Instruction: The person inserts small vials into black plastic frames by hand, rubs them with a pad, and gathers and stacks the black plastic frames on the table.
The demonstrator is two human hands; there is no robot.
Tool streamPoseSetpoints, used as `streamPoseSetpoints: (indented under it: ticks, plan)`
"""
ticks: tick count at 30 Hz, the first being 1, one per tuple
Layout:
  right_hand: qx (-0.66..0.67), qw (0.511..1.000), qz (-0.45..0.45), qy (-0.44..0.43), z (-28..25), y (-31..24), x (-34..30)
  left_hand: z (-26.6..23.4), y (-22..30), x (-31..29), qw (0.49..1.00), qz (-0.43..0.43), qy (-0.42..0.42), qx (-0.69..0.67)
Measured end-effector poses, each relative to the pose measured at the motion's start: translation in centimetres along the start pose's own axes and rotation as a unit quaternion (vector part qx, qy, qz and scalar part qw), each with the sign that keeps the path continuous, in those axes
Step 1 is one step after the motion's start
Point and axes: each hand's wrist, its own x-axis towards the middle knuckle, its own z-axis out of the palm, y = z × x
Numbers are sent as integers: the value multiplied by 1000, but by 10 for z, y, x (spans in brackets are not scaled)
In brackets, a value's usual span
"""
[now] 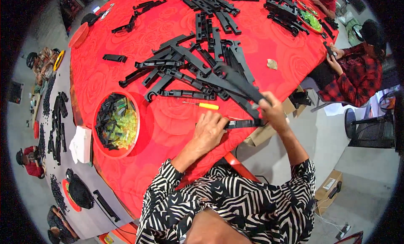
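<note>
Near the table's front edge, my left hand (211, 129) is closed on the end of a black plastic strip (244, 124) lying along the red cloth. My right hand (273, 112), raised beside it, grips a long black plastic bar (242, 83) that slants up to the left, its far end smeared by motion. Just beyond my left hand lies a screwdriver (208, 106) with a yellow handle. A large pile of similar black plastic parts (181, 73) spreads over the middle of the table. To the left stands a red bowl (98, 139) holding small black and clear yellow-green pieces.
A white tissue box (81, 145) stands beside the bowl, on the grey table (90, 206). More black parts (210, 8) lie at the far side. A person in a red checked shirt (357, 77) sits at the right, handling a dark piece. A cardboard box (259, 135) is below the right edge.
</note>
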Motion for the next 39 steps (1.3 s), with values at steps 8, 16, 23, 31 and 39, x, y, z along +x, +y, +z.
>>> streamPoseSetpoints:
  ticks: [8, 16, 23, 31, 39]
  plan:
    - [-232, 964, -130, -14, 2, 19, -27, 7, 14, 17, 993, 95, 24, 59]
    - [-164, 985, -35, -35, -23, 13, -40, 22, 22, 52, 972, 215, 8, 90]
    - [-181, 962, -80, 190, -50, 15, -18, 7, 26, 63, 969, 175, 134, 109]
    - [-389, 809, -108, 427, -78, 69, 47, 18, -11, 13, 988, 104, 104, 53]
    - [-518, 783, -135, 316, -116, 63, 55, 19, -33, -16, 994, 39, 97, 17]
